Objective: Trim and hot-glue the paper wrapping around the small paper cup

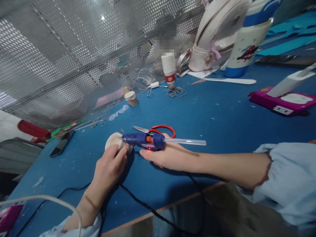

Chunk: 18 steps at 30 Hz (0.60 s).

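Hands both occupied, near the front edge of the counter (222, 125).

Left hand (108, 168): fingers closed on the near rim of a white disc (113, 140). The disc sits low on the blue surface. Whether it lies fully flat cannot be told.

Right hand (165, 156): wrapped around a blue glue gun (144, 141), held level with the nozzle pointing left at the disc's right edge. Whether the nozzle touches the disc is not clear. A clear glue stick (185, 142) juts from the back of the gun. A red light glows under the body, so I judge the gun powered and hot.

A black cord (148, 205) runs across the counter front, below the forearms.

Risks, as judged:
- The nozzle is just beside the left fingertips. A small slip of either hand could burn them or put glue on skin.
- The cord lies close under the right forearm. A snag there could jerk the gun off the disc.
- The scissors (158, 129) lie just behind the gun, red handles touching the right hand, and could be knocked.

Farther out:
- phone (60, 148) to the left
- small cup (131, 98)
- cup stack (169, 67) beside loose wires
- backpack (217, 33) and bottle (247, 39)
- pink box (283, 102) at far right
- perforated screen (61, 49) behind everything
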Available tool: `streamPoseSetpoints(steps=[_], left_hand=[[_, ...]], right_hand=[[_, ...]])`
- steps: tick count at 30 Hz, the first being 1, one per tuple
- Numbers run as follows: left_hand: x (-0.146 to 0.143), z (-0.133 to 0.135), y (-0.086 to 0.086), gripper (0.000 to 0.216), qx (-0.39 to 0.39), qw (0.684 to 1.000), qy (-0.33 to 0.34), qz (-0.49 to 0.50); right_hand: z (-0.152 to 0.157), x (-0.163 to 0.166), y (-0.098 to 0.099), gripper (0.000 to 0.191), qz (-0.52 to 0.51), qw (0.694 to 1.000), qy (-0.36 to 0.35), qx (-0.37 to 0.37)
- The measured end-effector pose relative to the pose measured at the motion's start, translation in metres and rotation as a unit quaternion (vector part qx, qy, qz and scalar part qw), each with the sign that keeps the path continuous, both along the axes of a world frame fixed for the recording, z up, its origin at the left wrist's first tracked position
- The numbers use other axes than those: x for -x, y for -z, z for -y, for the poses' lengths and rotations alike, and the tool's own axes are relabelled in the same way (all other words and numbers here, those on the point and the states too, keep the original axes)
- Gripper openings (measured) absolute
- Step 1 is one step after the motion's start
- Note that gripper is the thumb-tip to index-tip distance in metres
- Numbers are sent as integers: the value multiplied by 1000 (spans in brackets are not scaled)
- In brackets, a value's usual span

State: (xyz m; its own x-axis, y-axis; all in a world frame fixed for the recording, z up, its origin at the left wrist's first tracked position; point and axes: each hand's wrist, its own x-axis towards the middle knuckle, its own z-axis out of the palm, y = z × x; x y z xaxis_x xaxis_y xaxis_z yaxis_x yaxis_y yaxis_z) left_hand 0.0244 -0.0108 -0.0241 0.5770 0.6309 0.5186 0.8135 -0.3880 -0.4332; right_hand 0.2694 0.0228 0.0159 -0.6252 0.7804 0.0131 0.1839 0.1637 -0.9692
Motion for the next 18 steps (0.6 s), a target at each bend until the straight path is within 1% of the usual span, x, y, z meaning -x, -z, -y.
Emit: streamPoseSetpoints(steps=[3, 6, 13, 18], left_hand=[[-8, -1, -1, 20, -16, 1000, -3, -18], [-16, -1, -3, 23, -17, 999, -18, -23], [-25, -3, -5, 35, 12, 998, -51, -28], [-24, -2, -5, 41, 30, 996, -80, -22]], right_hand=[[0, 0, 0, 31, 3, 1000, -1, 5], [-1, 1, 2, 32, 28, 1000, 5, -5], [-2, 1, 3, 33, 37, 999, -4, -3], [-3, 0, 4, 34, 19, 1000, 0, 5]])
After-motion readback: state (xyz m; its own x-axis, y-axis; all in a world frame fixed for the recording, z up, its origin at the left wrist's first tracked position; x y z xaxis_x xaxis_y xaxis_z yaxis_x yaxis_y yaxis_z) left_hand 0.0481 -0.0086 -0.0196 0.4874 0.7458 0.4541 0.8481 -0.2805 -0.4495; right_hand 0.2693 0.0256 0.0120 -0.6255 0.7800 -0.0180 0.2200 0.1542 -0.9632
